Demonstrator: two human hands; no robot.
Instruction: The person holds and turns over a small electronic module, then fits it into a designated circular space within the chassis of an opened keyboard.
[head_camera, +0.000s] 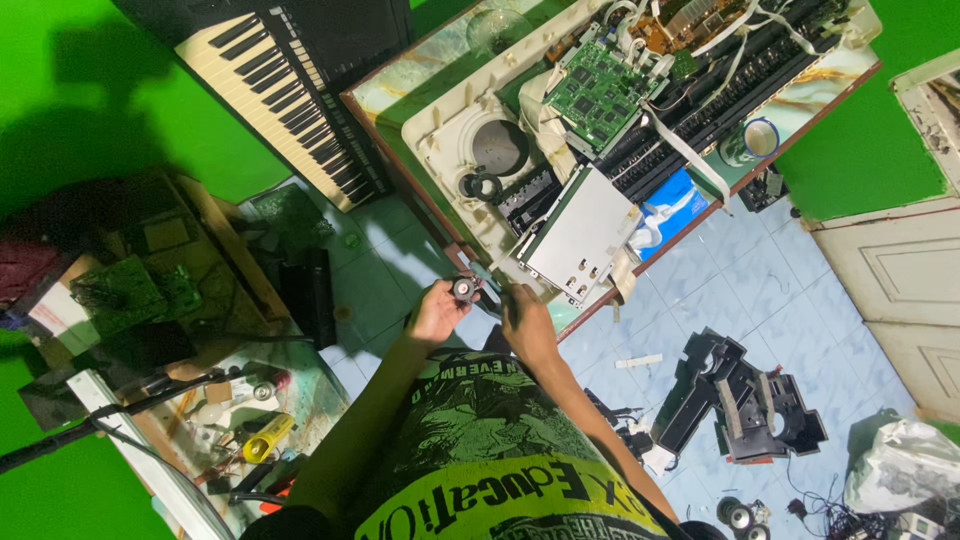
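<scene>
**Now holding a small round part at the table's near edge**

Both hands are meeting just in front of the near corner of the table (395, 95). The left hand (437, 312) is gripping a small round black part (463, 288) with a pale centre, its fingers curled closed around the part's rim. The right hand (525, 322) is sitting just beside it, fingers folded in a narrow grip around a slim tool (487, 283) whose tip is touching or nearly touching the round part; what kind of tool it is cannot be told.

Just beyond the hands, an opened cream keyboard casing (445, 125) is lying on the table with its insides showing. A grey metal plate (580, 235) is resting at its near end, and a green circuit board (598, 92) is lying farther off, with white ribbon cables (685, 150) trailing across black inner parts. A black rubber ring (482, 186) is sitting in the casing near a round grey recess. A roll of tape (757, 140) is standing near the table's right edge.

To the far left, another keyboard (285, 95) is leaning against the green wall. On the tiled floor at the right, a black plastic frame (745, 395) is lying well apart from the hands. At the near left, a cluttered workbench (240, 420) is holding a yellow tool.
</scene>
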